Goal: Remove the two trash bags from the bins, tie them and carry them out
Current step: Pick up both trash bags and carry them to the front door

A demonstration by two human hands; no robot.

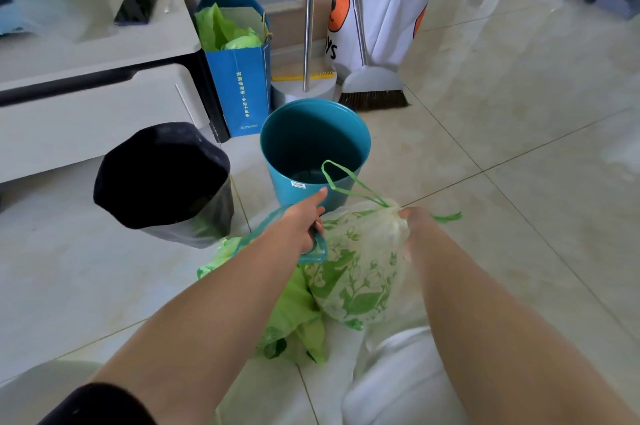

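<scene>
Nearest, a plain green trash bag point(294, 317) lies crumpled on the floor point(519, 182), apparently untied. Above it the right hand point(414, 218) pinches the gathered neck of the leaf-printed trash bag point(360, 272), its drawstring point(343, 182) cinched and looped upward, so this bag looks almost tied. The left hand point(306, 220) has its fingers curled around a teal ring point(317, 249). Beyond, the teal bin point(313, 147) stands empty; the black bin point(162, 178) still appears lined. Carrying out remains.
</scene>
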